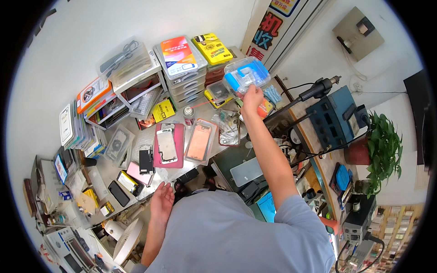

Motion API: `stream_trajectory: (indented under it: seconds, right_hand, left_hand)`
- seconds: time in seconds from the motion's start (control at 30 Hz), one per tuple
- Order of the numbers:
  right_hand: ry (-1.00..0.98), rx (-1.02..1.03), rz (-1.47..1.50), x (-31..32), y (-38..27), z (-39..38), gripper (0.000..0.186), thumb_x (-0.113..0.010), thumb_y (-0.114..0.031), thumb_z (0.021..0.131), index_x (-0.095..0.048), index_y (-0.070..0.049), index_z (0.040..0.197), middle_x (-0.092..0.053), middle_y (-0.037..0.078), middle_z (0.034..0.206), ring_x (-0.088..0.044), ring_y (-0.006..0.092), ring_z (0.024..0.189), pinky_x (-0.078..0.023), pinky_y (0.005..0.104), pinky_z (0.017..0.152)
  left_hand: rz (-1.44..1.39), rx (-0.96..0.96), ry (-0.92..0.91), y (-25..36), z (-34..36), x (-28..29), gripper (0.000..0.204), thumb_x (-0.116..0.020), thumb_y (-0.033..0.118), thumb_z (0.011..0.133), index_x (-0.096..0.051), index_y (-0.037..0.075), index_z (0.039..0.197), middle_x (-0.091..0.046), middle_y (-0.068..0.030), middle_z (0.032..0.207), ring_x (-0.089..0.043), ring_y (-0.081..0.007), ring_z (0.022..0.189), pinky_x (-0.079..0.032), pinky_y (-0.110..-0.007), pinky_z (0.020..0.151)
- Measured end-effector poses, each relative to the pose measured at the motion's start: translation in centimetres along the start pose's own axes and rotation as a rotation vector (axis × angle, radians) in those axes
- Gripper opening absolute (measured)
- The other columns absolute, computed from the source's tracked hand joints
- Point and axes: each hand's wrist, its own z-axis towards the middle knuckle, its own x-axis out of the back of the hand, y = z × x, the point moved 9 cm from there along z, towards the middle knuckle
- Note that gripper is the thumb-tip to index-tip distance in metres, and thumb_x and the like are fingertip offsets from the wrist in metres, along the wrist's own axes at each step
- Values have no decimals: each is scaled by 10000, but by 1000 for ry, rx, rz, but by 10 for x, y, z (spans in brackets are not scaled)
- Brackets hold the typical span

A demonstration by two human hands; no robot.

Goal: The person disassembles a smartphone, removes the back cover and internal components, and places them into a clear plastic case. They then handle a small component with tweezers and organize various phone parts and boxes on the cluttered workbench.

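Observation:
My right arm reaches out to the far right of the desk, and my right hand grips the near edge of a clear plastic box with blue and white contents. Below that box sit a smaller clear case and a patterned blue packet. My left hand hangs by the desk's front edge, empty, its fingers loosely bent and apart. Closest to it are a black phone and a pink phone-shaped piece. A white phone screen lies on a pink mat.
Stacked clear drawers and a yellow box stand along the wall. A spray can and a tray of small parts are mid-desk. On the right are a jointed arm, a blue instrument and a potted plant.

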Motion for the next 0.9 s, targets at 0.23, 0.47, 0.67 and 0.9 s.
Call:
stream_trajectory:
  seconds: [0.23, 0.47, 0.67, 0.9]
  right_hand:
    - [-90, -37, 52, 10, -34, -52, 178, -503, -166, 945, -511, 4, 996, -550, 70, 846, -585, 174, 701, -592, 361, 652]
    - [-7, -87, -76, 21, 24, -16, 200, -499, -140, 931, -514, 1, 1072, -571, 71, 871, -590, 159, 706, -595, 362, 598]
    - [-31, -20, -233, 3, 61, 7, 338, -525, -158, 917, -501, 38, 1191, -620, 134, 947, -629, 211, 776, -592, 365, 579]
    - [37, -17, -441, 17, 63, 3, 403, -546, -272, 966, -477, 50, 1196, -590, 107, 912, -574, 163, 691, -545, 317, 578]
  left_hand:
    - [133, 62, -117, 11, 33, -45, 507, -541, 57, 893, -372, 17, 1370, -577, -124, 1163, -589, -189, 923, -503, -317, 787]
    - [237, 149, -147, 6, 43, -53, 488, -567, 85, 901, -397, 43, 1357, -578, -110, 1153, -596, -205, 930, -504, -322, 775]
    - [272, 164, -99, 9, 55, -26, 447, -498, 80, 919, -402, 28, 1353, -560, -129, 1168, -593, -219, 931, -515, -329, 777]
    - [247, 157, -72, 24, 62, -45, 424, -499, 68, 913, -413, 17, 1326, -570, -131, 1149, -597, -217, 910, -510, -330, 764]
